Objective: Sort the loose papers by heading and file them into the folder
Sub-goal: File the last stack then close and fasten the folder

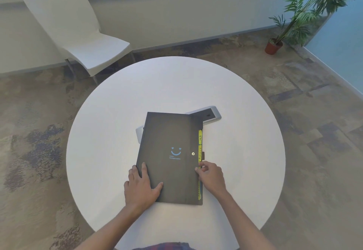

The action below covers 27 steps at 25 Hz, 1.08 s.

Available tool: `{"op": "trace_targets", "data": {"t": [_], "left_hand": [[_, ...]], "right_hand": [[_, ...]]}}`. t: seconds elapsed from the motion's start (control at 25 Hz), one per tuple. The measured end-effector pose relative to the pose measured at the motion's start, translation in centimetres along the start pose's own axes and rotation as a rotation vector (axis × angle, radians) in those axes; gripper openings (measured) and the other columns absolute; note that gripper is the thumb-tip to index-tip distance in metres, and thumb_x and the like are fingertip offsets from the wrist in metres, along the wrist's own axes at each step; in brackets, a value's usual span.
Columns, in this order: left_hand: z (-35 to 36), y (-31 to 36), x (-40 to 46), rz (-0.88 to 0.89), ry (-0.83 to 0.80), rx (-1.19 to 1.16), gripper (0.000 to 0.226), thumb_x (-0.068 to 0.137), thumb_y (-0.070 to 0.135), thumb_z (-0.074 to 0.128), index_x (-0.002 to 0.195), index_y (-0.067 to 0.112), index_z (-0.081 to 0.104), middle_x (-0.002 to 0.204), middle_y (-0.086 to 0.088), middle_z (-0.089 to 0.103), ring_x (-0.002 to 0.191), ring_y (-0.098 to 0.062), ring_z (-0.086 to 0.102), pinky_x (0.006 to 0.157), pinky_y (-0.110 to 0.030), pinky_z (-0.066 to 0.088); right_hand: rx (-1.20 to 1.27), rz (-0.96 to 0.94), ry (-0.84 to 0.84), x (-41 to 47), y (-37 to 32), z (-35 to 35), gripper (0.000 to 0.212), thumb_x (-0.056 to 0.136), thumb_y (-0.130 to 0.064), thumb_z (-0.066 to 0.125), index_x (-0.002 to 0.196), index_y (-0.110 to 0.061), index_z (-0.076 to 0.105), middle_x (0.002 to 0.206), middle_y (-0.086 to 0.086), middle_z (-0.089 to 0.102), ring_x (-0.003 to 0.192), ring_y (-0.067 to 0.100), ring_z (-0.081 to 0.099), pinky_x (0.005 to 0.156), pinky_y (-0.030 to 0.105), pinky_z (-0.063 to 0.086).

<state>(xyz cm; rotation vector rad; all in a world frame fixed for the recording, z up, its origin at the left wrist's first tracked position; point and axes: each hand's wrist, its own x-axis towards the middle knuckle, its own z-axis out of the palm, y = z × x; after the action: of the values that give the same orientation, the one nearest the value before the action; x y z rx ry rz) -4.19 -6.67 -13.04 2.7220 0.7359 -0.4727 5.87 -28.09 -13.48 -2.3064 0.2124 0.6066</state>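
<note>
the thin, flexible folder [169,157] is pressed flat by the left hand [141,186]; its tabbed edge is pinched by the right hand [211,177], probably the best hold.

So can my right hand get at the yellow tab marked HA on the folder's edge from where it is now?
Probably yes. The right hand already rests at the same right edge of the dark grey folder, fingers on the yellow tabs, and the yellow HA tab sticks out uncovered further along that edge with nothing between.
</note>
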Motion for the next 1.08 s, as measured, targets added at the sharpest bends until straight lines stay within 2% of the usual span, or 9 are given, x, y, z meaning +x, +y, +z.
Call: {"op": "trace_targets", "data": {"t": [0.08, 0.16, 0.24, 0.32, 0.44, 0.68, 0.84, 0.96, 1.08], "left_hand": [[0.1, 1.2, -0.2, 0.018, 0.051, 0.04, 0.097, 0.084, 0.07, 0.045, 0.156, 0.016, 0.009, 0.162, -0.019, 0.006, 0.15, -0.033, 0.003, 0.115, -0.047, 0.024], [0.0, 3.5, 0.1, 0.063, 0.077, 0.042, 0.099, 0.083, 0.071, 0.044, 0.156, 0.014, 0.009, 0.163, -0.02, 0.004, 0.151, -0.036, 0.001, 0.118, -0.051, 0.019], [0.2, 6.6, 0.6, 0.111, 0.053, 0.039, 0.102, 0.082, 0.074, 0.041, 0.157, 0.013, 0.007, 0.163, -0.02, 0.002, 0.151, -0.036, -0.001, 0.119, -0.054, 0.014], [0.7, 9.5, 1.1, 0.132, 0.022, 0.052, 0.106, 0.081, 0.078, 0.038, 0.157, 0.012, 0.004, 0.163, -0.022, -0.003, 0.151, -0.037, -0.005, 0.118, -0.056, 0.008], [1.2, 12.6, 1.7, 0.115, -0.023, 0.062, 0.11, 0.08, 0.077, 0.042, 0.156, 0.01, 0.001, 0.161, -0.026, -0.006, 0.15, -0.04, -0.008, 0.116, -0.062, 0.009], [0.4, 14.1, 2.6, 0.101, -0.12, 0.08, 0.098, 0.087, 0.067, 0.044, 0.156, 0.01, 0.004, 0.16, -0.029, -0.006, 0.149, -0.046, -0.004, 0.112, -0.063, 0.022], [-1.0, 14.2, 3.1, 0.129, -0.158, 0.063, 0.082, 0.09, 0.056, 0.043, 0.151, 0.006, 0.022, 0.156, -0.035, 0.016, 0.145, -0.049, 0.019, 0.107, -0.053, 0.037], [-2.1, 13.7, 3.4, 0.19, -0.136, -0.007, 0.056, 0.091, 0.047, 0.038, 0.133, 0.009, 0.039, 0.138, -0.031, 0.044, 0.125, -0.045, 0.046, 0.095, -0.049, 0.045], [-3.4, 12.7, 3.5, 0.26, -0.132, -0.08, 0.044, 0.094, 0.041, 0.035, 0.127, 0.012, 0.042, 0.119, -0.021, 0.055, 0.104, -0.037, 0.056, 0.087, -0.044, 0.047]], "right_hand": [[-0.044, -0.032, 0.078, -0.3, 0.4, -0.9, 0.019, 0.09, -0.032, 0.061, 0.102, -0.024, 0.073, 0.088, -0.008, 0.072, 0.091, 0.019, 0.068, 0.079, 0.03, 0.052], [-0.1, -0.098, 0.176, 0.4, 0.7, -1.9, 0.024, 0.093, -0.025, 0.056, 0.111, -0.022, 0.072, 0.103, -0.002, 0.072, 0.094, 0.019, 0.067, 0.078, 0.029, 0.049], [-0.182, -0.179, 0.143, 1.7, 0.6, -2.7, 0.033, 0.094, -0.018, 0.055, 0.126, -0.019, 0.066, 0.119, -0.001, 0.066, 0.096, 0.017, 0.065, 0.08, 0.028, 0.047], [-0.283, -0.254, 0.029, 3.1, 0.4, -3.0, 0.042, 0.093, -0.018, 0.057, 0.135, -0.02, 0.059, 0.129, -0.001, 0.058, 0.099, 0.017, 0.063, 0.084, 0.031, 0.05], [-0.38, -0.323, -0.071, 4.4, 0.2, -3.2, 0.045, 0.091, -0.024, 0.062, 0.136, -0.022, 0.058, 0.127, -0.001, 0.055, 0.103, 0.02, 0.062, 0.086, 0.034, 0.05], [-0.384, -0.408, -0.064, 5.6, 0.2, -3.4, 0.035, 0.09, -0.026, 0.069, 0.124, -0.018, 0.065, 0.112, 0.003, 0.059, 0.1, 0.025, 0.061, 0.079, 0.031, 0.045], [-0.419, -0.516, -0.066, 5.7, 0.2, -3.7, 0.023, 0.087, -0.028, 0.067, 0.106, -0.015, 0.066, 0.098, 0.002, 0.066, 0.086, 0.025, 0.063, 0.067, 0.029, 0.041], [-0.514, -0.618, 0.029, 5.5, 0.3, -3.6, 0.025, 0.083, -0.03, 0.064, 0.101, -0.013, 0.064, 0.094, 0.003, 0.065, 0.078, 0.027, 0.064, 0.063, 0.032, 0.043], [-0.544, -0.649, 0.086, 5.5, 0.5, -3.2, 0.028, 0.081, -0.031, 0.063, 0.102, -0.012, 0.062, 0.095, 0.003, 0.062, 0.076, 0.028, 0.065, 0.059, 0.034, 0.047]]}}
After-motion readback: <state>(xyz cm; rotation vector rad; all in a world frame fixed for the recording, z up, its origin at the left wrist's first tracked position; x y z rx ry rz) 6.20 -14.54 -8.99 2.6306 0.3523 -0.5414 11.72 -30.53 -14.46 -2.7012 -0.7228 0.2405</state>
